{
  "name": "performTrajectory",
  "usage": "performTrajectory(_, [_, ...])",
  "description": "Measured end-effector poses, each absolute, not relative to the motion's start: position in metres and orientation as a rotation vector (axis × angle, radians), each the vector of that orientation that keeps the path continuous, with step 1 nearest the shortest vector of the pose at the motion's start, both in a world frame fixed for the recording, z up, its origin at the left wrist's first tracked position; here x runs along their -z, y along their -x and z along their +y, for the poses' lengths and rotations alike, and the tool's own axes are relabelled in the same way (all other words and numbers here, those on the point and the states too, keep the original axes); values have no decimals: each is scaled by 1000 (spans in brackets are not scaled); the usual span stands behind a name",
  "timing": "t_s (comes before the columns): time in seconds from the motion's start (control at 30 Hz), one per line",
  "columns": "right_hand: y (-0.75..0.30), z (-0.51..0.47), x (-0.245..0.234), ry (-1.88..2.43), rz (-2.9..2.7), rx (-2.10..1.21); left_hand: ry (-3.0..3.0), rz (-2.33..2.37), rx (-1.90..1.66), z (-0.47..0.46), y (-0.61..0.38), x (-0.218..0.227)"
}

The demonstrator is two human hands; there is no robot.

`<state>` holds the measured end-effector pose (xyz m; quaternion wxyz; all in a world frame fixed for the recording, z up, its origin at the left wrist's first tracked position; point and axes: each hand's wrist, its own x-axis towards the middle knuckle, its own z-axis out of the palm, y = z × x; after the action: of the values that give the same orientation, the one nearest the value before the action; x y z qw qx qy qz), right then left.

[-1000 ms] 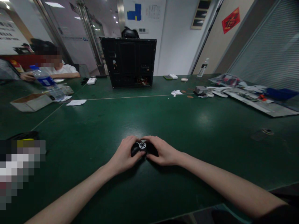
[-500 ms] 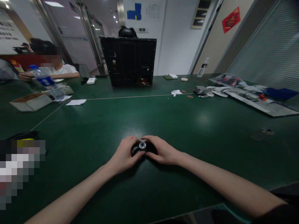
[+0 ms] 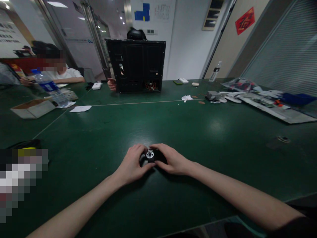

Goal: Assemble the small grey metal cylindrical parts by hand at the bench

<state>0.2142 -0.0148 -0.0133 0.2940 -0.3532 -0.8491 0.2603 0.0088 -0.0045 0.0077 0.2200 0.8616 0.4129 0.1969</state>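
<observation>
On the green table just in front of me sits a small black fan-like part (image 3: 150, 160) with a round white hub (image 3: 150, 154) on top. My left hand (image 3: 133, 162) is closed around its left side, thumb in front and fingers behind. Around the right side curls my right hand (image 3: 172, 159), gripping it in the same way. The two thumb tips nearly meet at the near edge. My fingers hide much of the outer part.
A tall black cabinet panel (image 3: 138, 66) stands at the back, a person's hand (image 3: 112, 84) at its left edge. Left are an open box (image 3: 33, 109), a large bottle (image 3: 51, 87) and a seated person (image 3: 66, 74). Boards and bags (image 3: 266, 105) lie right, near a metal can (image 3: 282, 139).
The white hub has turned and shifted slightly left between my hands. My left thumb has moved a little to the right. Another person's hand has appeared beside the black panel.
</observation>
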Motion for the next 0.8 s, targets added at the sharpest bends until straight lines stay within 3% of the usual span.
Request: performTrajectory(0.8, [-212,-16,7,929,-2233,-604,-2392,1059,-546,-6,-4,-11])
